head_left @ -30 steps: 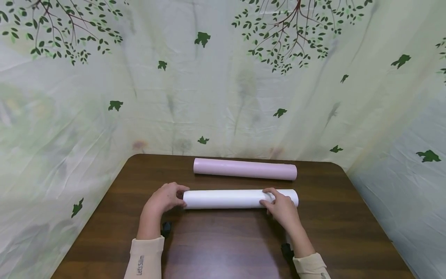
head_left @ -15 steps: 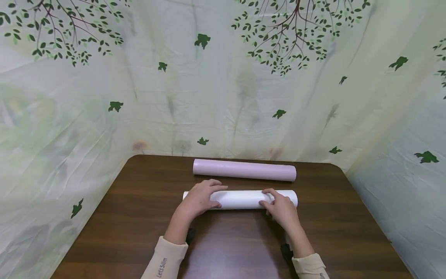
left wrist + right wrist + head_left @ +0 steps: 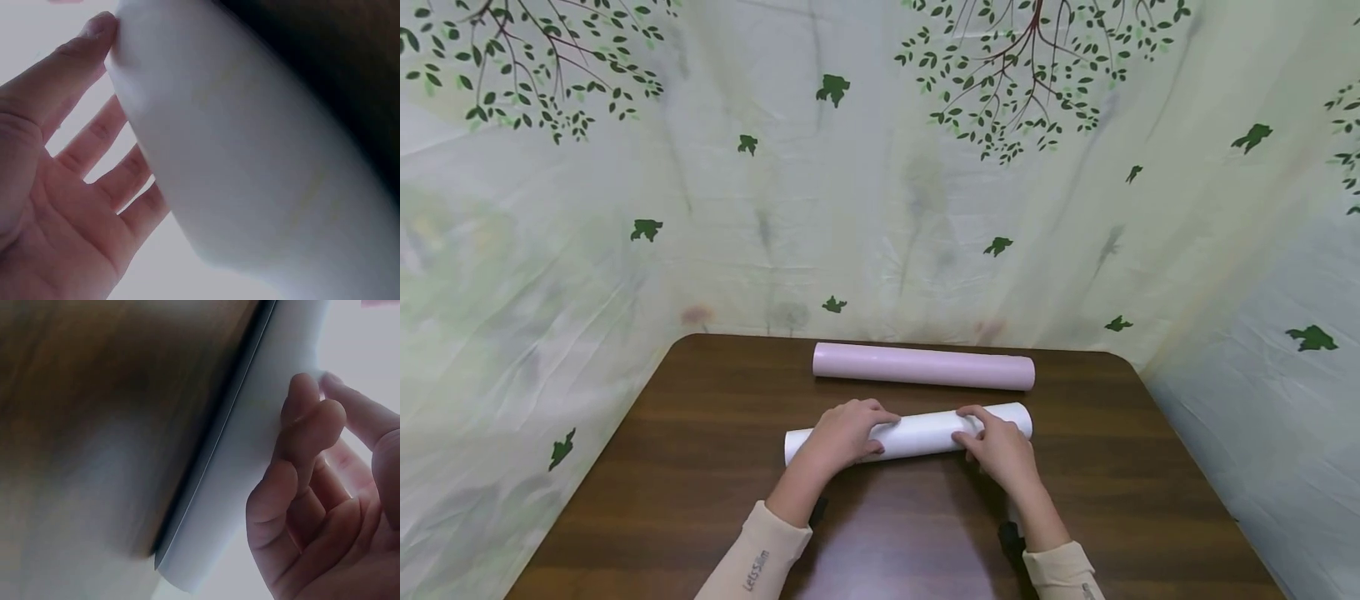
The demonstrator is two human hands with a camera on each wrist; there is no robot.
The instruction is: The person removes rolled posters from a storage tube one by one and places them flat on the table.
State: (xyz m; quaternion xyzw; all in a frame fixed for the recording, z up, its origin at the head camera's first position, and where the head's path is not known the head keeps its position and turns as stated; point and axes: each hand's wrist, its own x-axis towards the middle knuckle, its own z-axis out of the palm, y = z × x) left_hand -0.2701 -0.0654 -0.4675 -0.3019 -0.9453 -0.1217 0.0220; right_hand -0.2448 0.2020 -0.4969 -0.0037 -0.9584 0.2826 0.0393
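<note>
A white roll [image 3: 919, 434], smooth like a rolled-up sheet, lies slightly slanted across the table, its left end nearer me. My left hand [image 3: 846, 432] spans it left of the middle, thumb on the near side and fingers reaching over the far side. Toward the right end, my right hand [image 3: 1002, 450] pinches the roll between thumb and forefinger. In the left wrist view the thumb tip [image 3: 100, 26] presses against the white surface. A long free edge runs along the roll [image 3: 231, 444] in the right wrist view, where the other right fingers are curled beside it.
Behind the white roll, a pink roll [image 3: 923, 367] of similar length lies near the back edge of the brown wooden table [image 3: 647, 475]. A leaf-patterned curtain [image 3: 880, 183] hangs around the table's back and sides.
My left hand has moved from the roll's left end rightward onto its body. The white roll has turned slightly, left end toward me and right end away. My right hand keeps its grip.
</note>
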